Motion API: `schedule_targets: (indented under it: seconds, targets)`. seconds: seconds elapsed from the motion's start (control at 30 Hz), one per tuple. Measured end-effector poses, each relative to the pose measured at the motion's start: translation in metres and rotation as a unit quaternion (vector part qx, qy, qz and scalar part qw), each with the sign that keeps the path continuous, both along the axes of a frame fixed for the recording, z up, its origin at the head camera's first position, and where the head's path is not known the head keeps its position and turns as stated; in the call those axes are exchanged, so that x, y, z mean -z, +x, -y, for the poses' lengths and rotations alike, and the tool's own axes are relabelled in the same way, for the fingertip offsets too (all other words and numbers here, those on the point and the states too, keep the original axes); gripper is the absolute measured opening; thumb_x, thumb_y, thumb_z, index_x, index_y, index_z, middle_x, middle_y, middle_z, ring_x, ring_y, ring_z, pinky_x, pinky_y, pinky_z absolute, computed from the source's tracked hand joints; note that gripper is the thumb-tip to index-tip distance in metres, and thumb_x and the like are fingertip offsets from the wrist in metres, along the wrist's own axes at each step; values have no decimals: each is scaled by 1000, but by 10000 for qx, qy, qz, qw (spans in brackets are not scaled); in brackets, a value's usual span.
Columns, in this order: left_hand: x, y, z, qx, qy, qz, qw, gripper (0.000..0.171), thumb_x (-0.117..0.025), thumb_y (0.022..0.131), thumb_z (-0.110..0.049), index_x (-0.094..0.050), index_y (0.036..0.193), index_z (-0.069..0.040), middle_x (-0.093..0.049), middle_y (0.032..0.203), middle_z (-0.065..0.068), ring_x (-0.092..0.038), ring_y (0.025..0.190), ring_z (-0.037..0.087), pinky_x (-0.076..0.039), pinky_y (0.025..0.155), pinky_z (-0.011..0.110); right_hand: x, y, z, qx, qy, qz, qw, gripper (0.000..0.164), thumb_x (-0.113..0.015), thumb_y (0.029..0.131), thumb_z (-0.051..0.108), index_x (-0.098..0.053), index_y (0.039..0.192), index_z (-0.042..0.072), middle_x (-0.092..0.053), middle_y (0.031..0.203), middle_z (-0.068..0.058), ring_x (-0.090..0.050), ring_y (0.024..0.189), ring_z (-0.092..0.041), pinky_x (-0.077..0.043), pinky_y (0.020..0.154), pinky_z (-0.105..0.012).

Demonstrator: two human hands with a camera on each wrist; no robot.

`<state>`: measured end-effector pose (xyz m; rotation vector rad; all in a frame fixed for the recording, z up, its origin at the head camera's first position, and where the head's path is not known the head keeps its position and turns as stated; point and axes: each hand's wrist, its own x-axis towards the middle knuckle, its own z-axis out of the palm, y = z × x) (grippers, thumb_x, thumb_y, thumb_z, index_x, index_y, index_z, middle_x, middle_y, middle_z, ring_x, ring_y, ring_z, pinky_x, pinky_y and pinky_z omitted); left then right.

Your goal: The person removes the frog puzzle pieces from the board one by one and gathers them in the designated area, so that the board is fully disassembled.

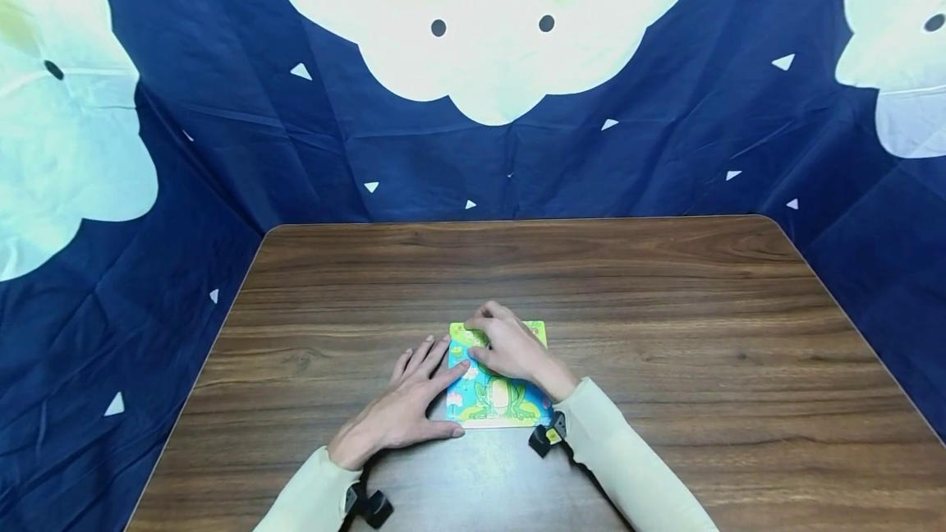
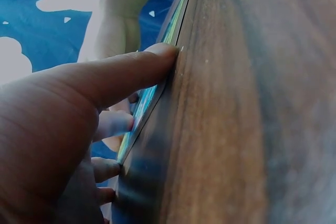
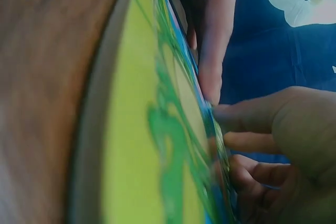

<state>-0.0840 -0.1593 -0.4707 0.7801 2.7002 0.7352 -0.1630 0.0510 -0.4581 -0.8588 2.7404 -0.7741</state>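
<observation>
A flat square frog puzzle (image 1: 501, 410), with a green frog on blue and a yellow-green border, lies on the table. My left hand (image 1: 405, 410) rests at its left side with fingers spread. The index fingertip reaches over the left edge, and the thumb (image 2: 163, 51) lies along the near edge by the corner. Over the upper part of the puzzle is my right hand (image 1: 512, 349), its fingers bent and thumb apart from them. In the right wrist view, its fingertips (image 3: 233, 140) meet the picture surface; I cannot tell whether they pinch a piece.
The brown wood-grain table (image 1: 665, 302) stretches out around the puzzle on all sides. A dark blue cloth (image 1: 510, 154) with white clouds and small triangles hangs behind and beside it. Each wrist wears a black camera (image 1: 378, 509) on a strap.
</observation>
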Motion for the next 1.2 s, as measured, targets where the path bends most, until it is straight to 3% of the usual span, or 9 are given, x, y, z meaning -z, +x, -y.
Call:
schedule_targets:
  seconds: [0.3,0.7,1.2]
  targets:
    - [1,0,1,-18,-59,-146,9999,85,-76,82,-53,-43,153,-21,-18,167,22,-13,154,48,-15,115,74,6,3,8,114,-184,-280,9994,37,-74,90,21,-69,124,8,-58,122,-10,-56,108,-23,-49,93,-41]
    - [1,0,1,-34,-155,-180,9997,85,-75,82,-57,-44,153,-22,-20,167,21,-15,154,47,-17,114,73,12,7,13,474,-266,-40,9985,35,-71,93,22,-66,124,9,-55,124,-11,-55,109,-25,-48,95,-44]
    - [2,0,0,-4,-241,-387,9990,84,-75,81,-57,-46,151,-22,-23,166,21,-18,153,47,-19,115,72,11,4,12,399,-300,47,9987,34,-70,94,22,-63,123,7,-60,120,-12,-57,111,-29,-46,100,-47]
